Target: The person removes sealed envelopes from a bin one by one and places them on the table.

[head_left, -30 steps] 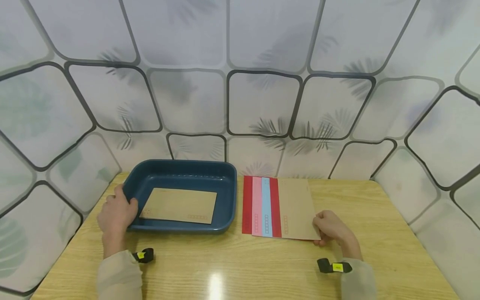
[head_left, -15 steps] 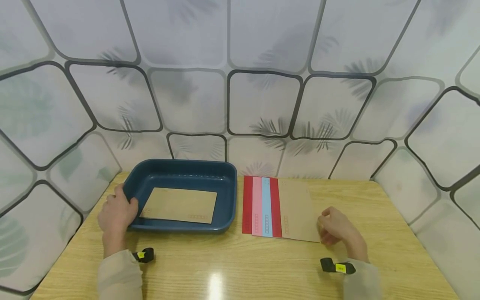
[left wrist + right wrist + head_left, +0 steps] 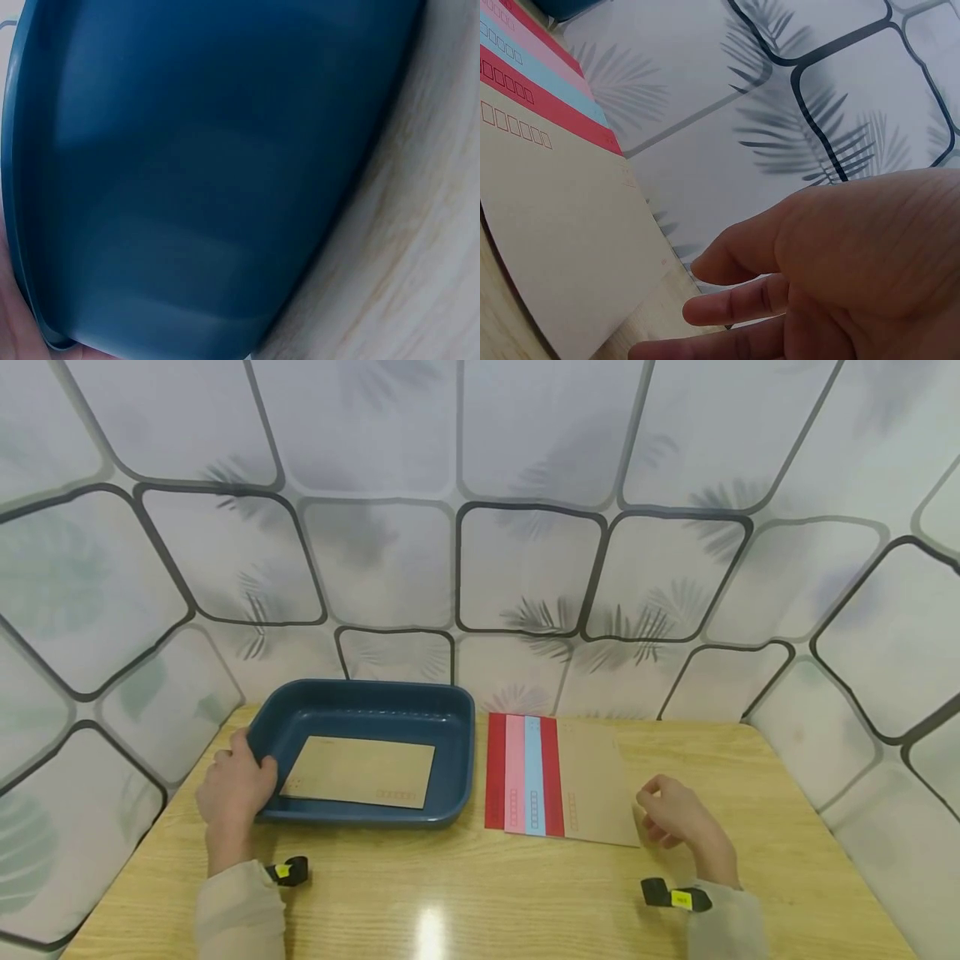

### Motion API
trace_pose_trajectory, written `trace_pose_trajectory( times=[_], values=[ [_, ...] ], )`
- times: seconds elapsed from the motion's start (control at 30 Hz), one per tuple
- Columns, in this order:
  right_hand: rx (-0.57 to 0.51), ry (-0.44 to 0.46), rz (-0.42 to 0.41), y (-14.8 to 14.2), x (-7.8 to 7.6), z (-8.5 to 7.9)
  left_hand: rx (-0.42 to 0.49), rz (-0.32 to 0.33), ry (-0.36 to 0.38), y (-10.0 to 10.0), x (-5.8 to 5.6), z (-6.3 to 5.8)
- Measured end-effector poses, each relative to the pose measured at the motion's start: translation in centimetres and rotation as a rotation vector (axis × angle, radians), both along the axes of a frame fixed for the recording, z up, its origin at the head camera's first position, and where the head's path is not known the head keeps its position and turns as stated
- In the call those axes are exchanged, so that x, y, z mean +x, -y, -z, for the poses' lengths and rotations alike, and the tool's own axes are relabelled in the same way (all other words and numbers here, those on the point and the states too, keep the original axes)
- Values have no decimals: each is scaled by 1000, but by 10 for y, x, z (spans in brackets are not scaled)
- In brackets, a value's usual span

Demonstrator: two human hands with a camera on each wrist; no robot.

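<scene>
My left hand (image 3: 236, 787) grips the left rim of a dark blue tray (image 3: 382, 696), thumb over the edge. The left wrist view shows the tray's outer wall (image 3: 202, 172) filling most of it. Inside the tray lies a brown envelope (image 3: 360, 768), flat. To the right, overlapping envelopes are fanned out: a red envelope (image 3: 495, 768), a pink envelope (image 3: 514, 760), a light blue envelope (image 3: 533, 768), another red envelope (image 3: 550, 768) and a brown envelope (image 3: 596, 781) at the right end. Just off that brown one's right edge is my right hand (image 3: 678, 818), fingers loosely bent and holding nothing.
Everything stands on a light wood table (image 3: 487, 902). A patterned cloth wall (image 3: 517, 568) rises behind the table's back edge and along both sides. Each wrist carries a black strap (image 3: 675, 896) with a yellow label.
My right hand has let go of the right-end brown envelope and drawn slightly to the right. That envelope now lies flat. The left hand and tray have stayed put.
</scene>
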State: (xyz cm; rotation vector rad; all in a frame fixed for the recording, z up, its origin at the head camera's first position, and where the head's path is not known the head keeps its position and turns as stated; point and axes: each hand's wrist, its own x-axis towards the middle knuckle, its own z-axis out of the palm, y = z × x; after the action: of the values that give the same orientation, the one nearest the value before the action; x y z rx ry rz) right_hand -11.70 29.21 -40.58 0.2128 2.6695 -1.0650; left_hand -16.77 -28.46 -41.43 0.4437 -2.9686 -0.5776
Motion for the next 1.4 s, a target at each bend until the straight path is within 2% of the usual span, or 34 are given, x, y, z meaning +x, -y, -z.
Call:
trace_pose_trajectory(
  times=[0.57, 1.4],
  values=[
    [34, -1, -22, 6, -1, 1, 3, -3, -12, 0, 1, 1],
    [66, -57, -73, 21, -1, -3, 9, 4, -8, -3, 4, -4]
  ],
)
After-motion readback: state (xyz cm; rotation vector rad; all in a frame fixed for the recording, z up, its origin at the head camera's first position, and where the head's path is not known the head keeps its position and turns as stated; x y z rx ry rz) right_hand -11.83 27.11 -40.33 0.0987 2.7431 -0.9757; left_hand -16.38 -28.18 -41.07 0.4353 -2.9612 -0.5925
